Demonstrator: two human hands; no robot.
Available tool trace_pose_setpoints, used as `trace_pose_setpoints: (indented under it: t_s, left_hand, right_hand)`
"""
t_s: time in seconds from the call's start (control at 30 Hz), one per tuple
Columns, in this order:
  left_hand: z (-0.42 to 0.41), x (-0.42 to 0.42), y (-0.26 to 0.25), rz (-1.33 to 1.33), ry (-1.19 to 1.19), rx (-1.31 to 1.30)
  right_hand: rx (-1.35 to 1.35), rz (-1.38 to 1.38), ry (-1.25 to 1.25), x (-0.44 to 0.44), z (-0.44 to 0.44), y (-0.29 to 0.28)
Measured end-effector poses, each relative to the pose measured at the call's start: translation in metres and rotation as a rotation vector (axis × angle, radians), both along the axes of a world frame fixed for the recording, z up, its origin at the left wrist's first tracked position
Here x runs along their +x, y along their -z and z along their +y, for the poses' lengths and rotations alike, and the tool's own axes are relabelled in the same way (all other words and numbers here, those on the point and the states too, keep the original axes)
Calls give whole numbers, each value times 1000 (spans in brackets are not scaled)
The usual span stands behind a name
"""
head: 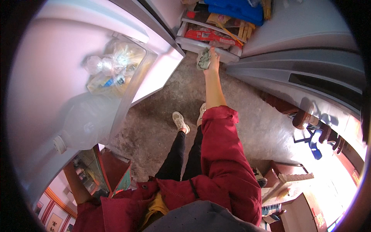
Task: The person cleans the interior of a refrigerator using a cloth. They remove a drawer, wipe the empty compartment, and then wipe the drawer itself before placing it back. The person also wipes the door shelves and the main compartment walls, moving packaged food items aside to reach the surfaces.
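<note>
My right hand point(214, 61) reaches forward, gripping a crumpled grey-green cloth point(204, 59) at the front of a white refrigerator drawer point(200, 45). Inside that drawer lie red packages point(200, 35). My left forearm point(74, 181) runs up behind the open refrigerator door point(37, 87) on the left, which hides the hand itself. That door's shelf holds knotted plastic bags point(111, 66) and a large translucent plastic bottle point(87, 121) with a white cap, tilted on its side in this view.
A second open door point(261, 69) with a dark handle recess stands to the right. Blue containers point(236, 10) sit above the drawer. Behind me are a red-framed glass cabinet point(101, 171) and cardboard boxes point(285, 177). Chairs point(316, 139) stand on the concrete floor point(150, 127) at right.
</note>
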State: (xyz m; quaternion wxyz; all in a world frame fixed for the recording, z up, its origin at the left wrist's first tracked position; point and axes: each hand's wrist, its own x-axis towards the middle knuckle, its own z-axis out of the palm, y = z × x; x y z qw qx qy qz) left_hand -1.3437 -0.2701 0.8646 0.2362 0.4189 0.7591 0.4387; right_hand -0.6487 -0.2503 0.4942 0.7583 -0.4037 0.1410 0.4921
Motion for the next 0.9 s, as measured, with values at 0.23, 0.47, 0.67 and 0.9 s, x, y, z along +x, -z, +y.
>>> trace_pose_setpoints:
  t_s: [0.23, 0.47, 0.67, 0.9]
  left_hand:
    - [-3, -1, 1, -8, -4, -3]
    - [-3, -2, 1, -14, -5, -17]
    - [-6, -1, 6, -34, -8, -21]
    - [-13, 14, 19, -61, 15, -17]
  right_hand:
    - [-34, 55, 4, -23, -23, -9]
    - [48, 43, 18, -41, -49, -2]
    - [52, -14, -2, -48, -59, -7]
    - [-349, -221, -183, -22, -70, 2]
